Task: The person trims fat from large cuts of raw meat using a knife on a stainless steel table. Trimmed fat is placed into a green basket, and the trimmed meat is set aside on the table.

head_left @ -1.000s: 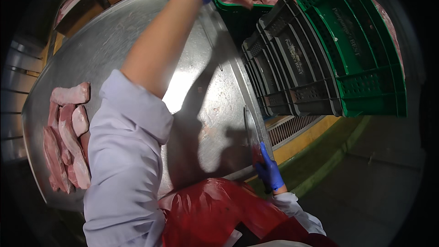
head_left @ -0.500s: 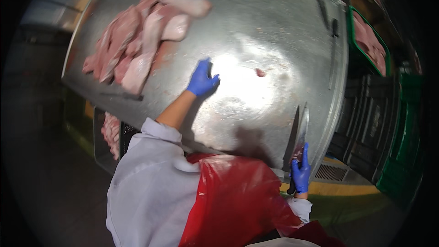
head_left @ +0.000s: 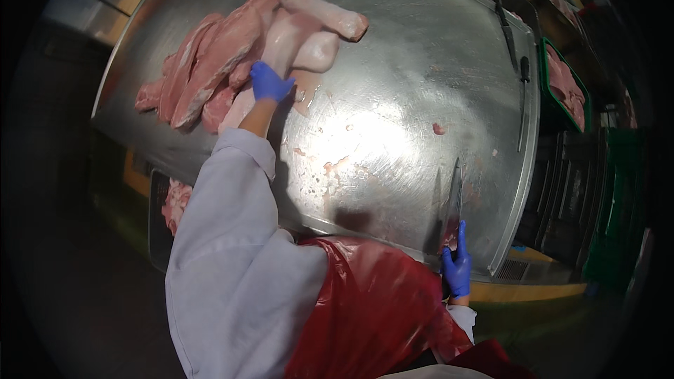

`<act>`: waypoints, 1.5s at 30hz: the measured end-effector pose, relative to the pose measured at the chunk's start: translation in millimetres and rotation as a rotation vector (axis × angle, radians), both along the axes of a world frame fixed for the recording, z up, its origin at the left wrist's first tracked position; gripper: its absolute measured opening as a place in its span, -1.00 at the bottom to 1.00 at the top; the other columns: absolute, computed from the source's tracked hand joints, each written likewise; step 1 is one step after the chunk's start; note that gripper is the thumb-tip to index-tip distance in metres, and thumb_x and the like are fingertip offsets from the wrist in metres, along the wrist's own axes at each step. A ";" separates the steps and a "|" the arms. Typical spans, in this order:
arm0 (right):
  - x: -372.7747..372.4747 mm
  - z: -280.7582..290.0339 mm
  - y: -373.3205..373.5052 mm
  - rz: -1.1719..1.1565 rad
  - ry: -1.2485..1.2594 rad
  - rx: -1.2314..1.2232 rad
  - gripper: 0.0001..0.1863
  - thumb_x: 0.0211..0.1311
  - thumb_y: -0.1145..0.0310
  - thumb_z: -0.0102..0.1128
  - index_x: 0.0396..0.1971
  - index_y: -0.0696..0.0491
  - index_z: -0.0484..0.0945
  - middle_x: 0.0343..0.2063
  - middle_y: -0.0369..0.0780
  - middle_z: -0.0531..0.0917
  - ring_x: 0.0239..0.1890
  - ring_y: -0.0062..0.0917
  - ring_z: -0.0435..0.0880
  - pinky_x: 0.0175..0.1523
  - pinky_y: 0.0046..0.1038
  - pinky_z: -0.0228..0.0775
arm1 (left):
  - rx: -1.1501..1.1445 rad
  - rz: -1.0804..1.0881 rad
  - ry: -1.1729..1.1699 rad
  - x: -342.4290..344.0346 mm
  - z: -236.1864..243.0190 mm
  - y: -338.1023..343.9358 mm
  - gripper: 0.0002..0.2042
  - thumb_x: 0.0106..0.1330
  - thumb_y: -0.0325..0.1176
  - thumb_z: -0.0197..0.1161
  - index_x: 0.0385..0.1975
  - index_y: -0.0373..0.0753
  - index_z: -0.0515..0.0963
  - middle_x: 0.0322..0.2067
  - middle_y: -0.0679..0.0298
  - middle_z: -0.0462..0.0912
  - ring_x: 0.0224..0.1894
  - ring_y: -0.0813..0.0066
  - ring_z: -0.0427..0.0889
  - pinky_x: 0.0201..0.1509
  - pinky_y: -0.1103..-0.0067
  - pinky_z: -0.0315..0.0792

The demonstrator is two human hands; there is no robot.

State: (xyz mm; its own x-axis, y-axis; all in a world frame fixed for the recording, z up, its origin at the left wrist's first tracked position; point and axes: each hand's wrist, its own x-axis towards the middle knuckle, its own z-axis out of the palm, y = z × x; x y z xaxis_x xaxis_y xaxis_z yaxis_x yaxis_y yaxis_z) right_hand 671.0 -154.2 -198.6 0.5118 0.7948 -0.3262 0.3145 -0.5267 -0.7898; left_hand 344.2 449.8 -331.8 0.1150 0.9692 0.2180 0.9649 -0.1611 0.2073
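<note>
A heap of long, pale pink raw meat pieces [head_left: 216, 63] lies on the far left of the metal table. My left hand [head_left: 270, 83], in a blue glove, is on the right side of this heap, its fingers closed round a long pale piece of meat [head_left: 282, 42]. Part of that piece is hidden by the hand and forearm. Near the table's front right edge, my gloved right hand [head_left: 458, 271] grips a knife by its dark handle, one finger stretched along it. The knife blade [head_left: 458, 189] points away from me, low over the metal.
A small meat scrap [head_left: 439, 128] lies right of centre on the wet metal table [head_left: 393, 196]. Along the right edge rest a thin dark-handled rod [head_left: 523, 98] and another knife [head_left: 507, 34]. Beyond stands a green crate of meat [head_left: 587, 102]; a dark crate [head_left: 160, 238] holds meat at lower left.
My left hand has moved from the bare metal, far and left, onto the meat heap and closed on a piece. The right hand still holds the knife. The view has shifted slightly.
</note>
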 end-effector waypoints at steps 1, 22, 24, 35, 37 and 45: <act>-13.4 4.5 -8.6 -0.049 -0.002 -0.019 -0.19 0.29 0.57 0.03 0.54 -0.04 0.03 -0.30 -0.28 0.58 -0.48 -0.70 0.40 -0.31 -0.57 0.40 | -0.056 -0.006 -0.078 14.8 9.7 -2.6 0.15 -0.11 0.04 0.56 0.37 -0.61 0.07 0.33 -0.37 0.23 0.41 -0.15 0.25 0.50 0.26 0.14; -16.3 34.8 -70.8 -0.339 0.012 0.133 -0.22 0.33 0.58 0.01 0.54 -0.15 0.07 -0.38 -0.33 0.57 -0.38 -0.71 0.44 -0.22 -0.61 0.39 | -0.454 -0.553 -0.040 162.5 26.7 -163.6 -0.11 -0.04 0.16 0.44 0.25 -0.30 0.35 0.16 -0.17 0.52 0.23 -0.05 0.53 0.29 0.22 0.43; 5.7 29.3 -87.8 -0.284 -0.026 0.112 -0.21 0.34 0.57 0.03 0.54 -0.16 0.07 -0.30 -0.31 0.59 -0.31 -0.68 0.47 -0.14 -0.59 0.40 | -0.575 -0.616 0.039 203.1 60.8 -221.3 -0.16 -0.01 0.17 0.40 0.21 -0.29 0.38 0.14 -0.15 0.52 0.22 -0.09 0.52 0.27 0.15 0.42; 81.5 -6.9 -140.2 -0.338 0.062 0.201 -0.16 0.34 0.57 0.06 0.56 -0.25 -0.01 -0.34 -0.36 0.61 -0.52 -0.77 0.44 -0.42 -0.64 0.40 | 0.105 -1.057 0.076 334.7 42.6 -352.4 -0.65 0.11 -0.16 0.26 -0.16 -0.21 0.56 -0.19 0.12 0.60 -0.10 0.10 0.56 0.02 0.22 0.39; 90.4 -6.0 -142.9 -0.344 0.135 0.210 -0.16 0.34 0.55 0.05 0.55 -0.28 0.00 -0.37 -0.35 0.60 -0.55 -0.76 0.43 -0.42 -0.62 0.41 | 0.102 -0.961 0.220 360.9 28.8 -351.1 -0.73 0.16 -0.21 0.23 -0.23 -0.23 0.61 -0.24 0.10 0.66 -0.12 0.08 0.61 0.00 0.25 0.43; 134.7 -29.1 -124.4 -0.275 0.268 0.152 -0.17 0.35 0.43 0.09 0.56 -0.27 -0.02 -0.38 -0.29 0.61 -0.59 -0.73 0.43 -0.46 -0.57 0.41 | -0.282 -0.744 0.023 374.3 47.9 -321.3 -0.71 0.29 -0.18 0.19 -0.26 -0.30 0.65 -0.27 -0.12 0.71 -0.13 -0.06 0.70 0.00 0.23 0.55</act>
